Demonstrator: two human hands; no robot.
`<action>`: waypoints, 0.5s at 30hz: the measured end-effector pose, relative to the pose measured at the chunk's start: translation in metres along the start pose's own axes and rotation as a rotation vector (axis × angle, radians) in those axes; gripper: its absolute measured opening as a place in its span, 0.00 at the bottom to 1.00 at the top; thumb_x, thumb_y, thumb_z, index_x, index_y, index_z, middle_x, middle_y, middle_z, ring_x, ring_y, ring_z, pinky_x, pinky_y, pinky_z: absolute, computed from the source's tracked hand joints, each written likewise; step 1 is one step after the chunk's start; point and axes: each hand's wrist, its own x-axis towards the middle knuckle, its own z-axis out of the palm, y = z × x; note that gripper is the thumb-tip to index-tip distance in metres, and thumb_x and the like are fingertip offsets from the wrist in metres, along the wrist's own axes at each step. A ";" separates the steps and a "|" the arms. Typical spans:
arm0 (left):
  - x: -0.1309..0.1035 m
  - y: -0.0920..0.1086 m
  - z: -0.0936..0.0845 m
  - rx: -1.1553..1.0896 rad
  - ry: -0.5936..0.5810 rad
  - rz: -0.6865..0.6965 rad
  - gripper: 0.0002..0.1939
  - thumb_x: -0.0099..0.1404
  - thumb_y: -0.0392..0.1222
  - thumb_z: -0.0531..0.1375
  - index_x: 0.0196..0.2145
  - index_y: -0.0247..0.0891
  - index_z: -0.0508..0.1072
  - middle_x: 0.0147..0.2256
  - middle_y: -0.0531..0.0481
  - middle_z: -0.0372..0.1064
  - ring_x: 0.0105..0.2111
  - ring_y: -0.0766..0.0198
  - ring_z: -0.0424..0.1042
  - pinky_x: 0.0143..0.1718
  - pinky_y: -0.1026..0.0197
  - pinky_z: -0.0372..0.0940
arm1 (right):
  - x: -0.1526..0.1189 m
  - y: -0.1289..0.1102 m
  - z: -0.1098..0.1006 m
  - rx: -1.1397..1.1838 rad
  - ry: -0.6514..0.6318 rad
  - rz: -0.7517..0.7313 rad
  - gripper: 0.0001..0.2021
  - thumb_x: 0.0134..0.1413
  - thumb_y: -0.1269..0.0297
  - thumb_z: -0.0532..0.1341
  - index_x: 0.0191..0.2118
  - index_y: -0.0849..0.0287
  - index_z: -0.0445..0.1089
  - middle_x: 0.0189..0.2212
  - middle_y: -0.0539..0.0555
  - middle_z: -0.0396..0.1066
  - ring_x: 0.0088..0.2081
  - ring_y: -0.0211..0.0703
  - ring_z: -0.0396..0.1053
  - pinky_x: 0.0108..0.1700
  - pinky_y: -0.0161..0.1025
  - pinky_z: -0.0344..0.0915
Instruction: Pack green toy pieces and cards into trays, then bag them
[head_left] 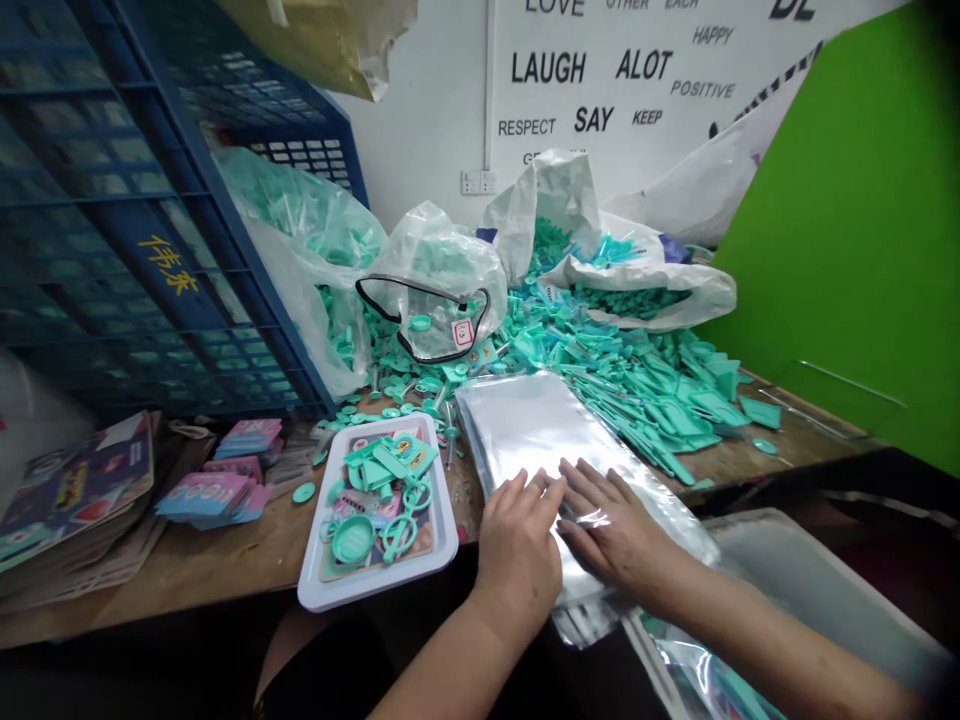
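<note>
Fingers (pixel 541 487) flat on bag stack (pixel 525 425), long axis running away

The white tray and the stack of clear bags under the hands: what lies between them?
Head view: only a bare strip of wooden table separates white tray and clear bags.

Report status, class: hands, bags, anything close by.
Left hand and right hand flat on clear bag stack. White tray beside left hand.

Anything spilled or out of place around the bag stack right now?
Yes: teal plastic parts spill loose across the table from open bags, crowding the stack of clear bags under both hands. The white tray overhangs the table edge.
</note>
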 end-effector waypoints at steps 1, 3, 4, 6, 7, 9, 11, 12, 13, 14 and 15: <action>0.000 0.001 -0.001 -0.002 -0.022 -0.015 0.30 0.55 0.28 0.50 0.57 0.38 0.63 0.56 0.47 0.64 0.59 0.52 0.58 0.60 0.43 0.58 | -0.001 -0.001 0.002 -0.016 0.007 0.005 0.23 0.60 0.60 0.50 0.58 0.60 0.63 0.60 0.64 0.59 0.61 0.60 0.55 0.54 0.62 0.57; 0.001 0.002 -0.003 -0.008 -0.049 -0.046 0.29 0.56 0.30 0.51 0.57 0.36 0.62 0.57 0.46 0.63 0.58 0.51 0.58 0.60 0.43 0.57 | -0.002 -0.002 0.004 -0.033 0.011 0.006 0.22 0.60 0.60 0.50 0.59 0.60 0.63 0.60 0.63 0.58 0.61 0.60 0.55 0.54 0.63 0.57; 0.002 0.003 -0.004 -0.010 -0.048 -0.058 0.28 0.57 0.31 0.51 0.57 0.36 0.62 0.56 0.46 0.64 0.58 0.52 0.59 0.60 0.43 0.57 | -0.002 -0.003 0.005 -0.034 0.013 0.005 0.23 0.61 0.60 0.50 0.59 0.60 0.62 0.60 0.63 0.58 0.61 0.60 0.55 0.54 0.62 0.57; 0.002 0.004 -0.005 -0.012 -0.021 -0.067 0.25 0.60 0.32 0.51 0.56 0.38 0.63 0.55 0.46 0.65 0.57 0.53 0.61 0.59 0.44 0.58 | -0.002 -0.003 0.007 -0.024 0.025 0.010 0.24 0.61 0.58 0.49 0.60 0.61 0.60 0.60 0.63 0.59 0.61 0.59 0.56 0.54 0.61 0.58; 0.002 0.005 -0.005 -0.012 0.001 -0.063 0.24 0.61 0.33 0.50 0.56 0.39 0.63 0.55 0.47 0.65 0.56 0.55 0.61 0.58 0.45 0.60 | -0.002 -0.002 0.008 -0.014 0.033 0.015 0.25 0.62 0.58 0.49 0.61 0.61 0.59 0.60 0.63 0.60 0.61 0.58 0.56 0.54 0.60 0.59; 0.002 0.007 -0.004 -0.007 0.054 -0.053 0.22 0.64 0.35 0.49 0.55 0.42 0.63 0.53 0.48 0.66 0.54 0.57 0.63 0.55 0.48 0.62 | -0.003 0.000 0.012 0.010 0.056 0.026 0.26 0.62 0.57 0.47 0.63 0.62 0.56 0.59 0.63 0.60 0.61 0.56 0.56 0.54 0.60 0.59; 0.000 0.009 -0.003 -0.003 0.102 -0.060 0.19 0.67 0.38 0.48 0.55 0.45 0.63 0.53 0.49 0.67 0.53 0.58 0.64 0.55 0.48 0.62 | -0.004 0.004 0.015 0.039 0.085 0.039 0.27 0.62 0.55 0.47 0.63 0.61 0.55 0.59 0.63 0.61 0.60 0.57 0.58 0.53 0.60 0.61; -0.001 0.010 -0.001 -0.003 0.122 -0.073 0.19 0.68 0.40 0.47 0.55 0.46 0.63 0.53 0.50 0.67 0.54 0.59 0.63 0.55 0.48 0.62 | -0.005 0.006 0.015 0.057 0.102 0.041 0.27 0.62 0.54 0.47 0.62 0.61 0.56 0.58 0.63 0.63 0.59 0.58 0.59 0.52 0.61 0.62; -0.003 0.011 0.000 -0.007 0.133 -0.088 0.18 0.69 0.41 0.46 0.55 0.47 0.63 0.53 0.51 0.67 0.55 0.59 0.62 0.57 0.46 0.60 | -0.006 0.007 0.014 0.085 0.116 0.029 0.26 0.62 0.53 0.47 0.61 0.60 0.58 0.56 0.63 0.64 0.58 0.59 0.61 0.51 0.62 0.63; -0.004 0.011 0.001 -0.009 0.143 -0.103 0.18 0.69 0.42 0.46 0.55 0.48 0.62 0.54 0.53 0.66 0.57 0.58 0.60 0.58 0.44 0.58 | -0.007 0.009 0.011 0.127 0.118 0.006 0.26 0.61 0.53 0.47 0.60 0.59 0.60 0.55 0.63 0.66 0.57 0.59 0.62 0.50 0.61 0.64; -0.006 0.011 0.003 -0.011 0.145 -0.115 0.18 0.69 0.42 0.45 0.55 0.48 0.62 0.55 0.53 0.65 0.58 0.58 0.58 0.59 0.42 0.56 | -0.009 0.011 0.007 0.180 0.108 -0.023 0.24 0.61 0.53 0.47 0.58 0.57 0.62 0.54 0.62 0.68 0.55 0.59 0.64 0.50 0.60 0.65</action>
